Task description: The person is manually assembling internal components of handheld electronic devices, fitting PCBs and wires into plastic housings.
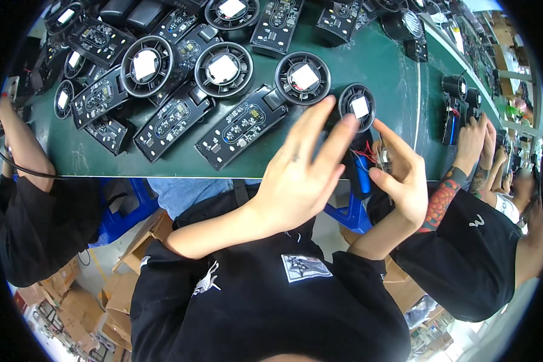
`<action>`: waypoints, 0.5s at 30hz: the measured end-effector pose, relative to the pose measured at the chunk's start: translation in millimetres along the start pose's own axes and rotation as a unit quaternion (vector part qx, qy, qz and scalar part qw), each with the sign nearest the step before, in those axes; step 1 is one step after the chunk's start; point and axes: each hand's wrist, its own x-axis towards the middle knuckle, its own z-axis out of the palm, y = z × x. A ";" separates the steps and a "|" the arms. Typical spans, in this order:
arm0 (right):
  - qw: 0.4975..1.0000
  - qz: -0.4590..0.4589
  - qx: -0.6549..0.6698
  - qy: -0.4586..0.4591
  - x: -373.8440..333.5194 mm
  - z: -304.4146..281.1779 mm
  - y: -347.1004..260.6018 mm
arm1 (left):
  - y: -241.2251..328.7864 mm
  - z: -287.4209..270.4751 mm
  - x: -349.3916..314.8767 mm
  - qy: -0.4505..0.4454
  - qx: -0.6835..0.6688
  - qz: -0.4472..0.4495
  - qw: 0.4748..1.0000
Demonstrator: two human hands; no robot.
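In front of me at the table edge is a black handheld fan with a round head and a white square at its hub. Below the head, a blue battery cell and thin red wires show. My right hand curls around the fan's right side, index fingertip at the head's rim and thumb by the wires. From the left my left hand reaches over, fingers stretched and apart, a fingertip at the head's left rim. Just beyond it lies another fan, its handle's circuit board bare.
Several more opened fans are heaped on the green table at the left and back. To the right, a co-worker's hands are beside another fan with a blue cell. Another person's arm rests at the left edge.
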 end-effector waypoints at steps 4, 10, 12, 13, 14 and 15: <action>0.998 -0.017 -0.014 -0.055 -1.1 -25.4 7.5 | 1.2 3.5 28.7 -0.084 0.036 0.087 0.992; 0.993 -0.034 -0.084 0.080 9.2 -21.0 -8.8 | 17.9 13.6 23.8 -0.094 0.236 0.063 0.965; 0.987 -0.043 -0.067 0.140 19.8 -10.3 -13.5 | 33.1 13.0 7.8 -0.103 0.191 0.030 0.976; 0.984 -0.046 -0.075 0.152 23.9 -6.8 -15.3 | 40.3 11.7 -4.0 -0.121 0.146 0.034 0.981; 0.984 -0.051 -0.063 0.158 26.8 -2.2 -19.4 | 44.7 8.8 -13.7 -0.153 0.054 0.052 0.985; 0.976 -0.085 -0.137 0.149 29.0 -5.9 -17.8 | 42.8 8.9 -16.9 -0.181 -0.010 0.096 0.979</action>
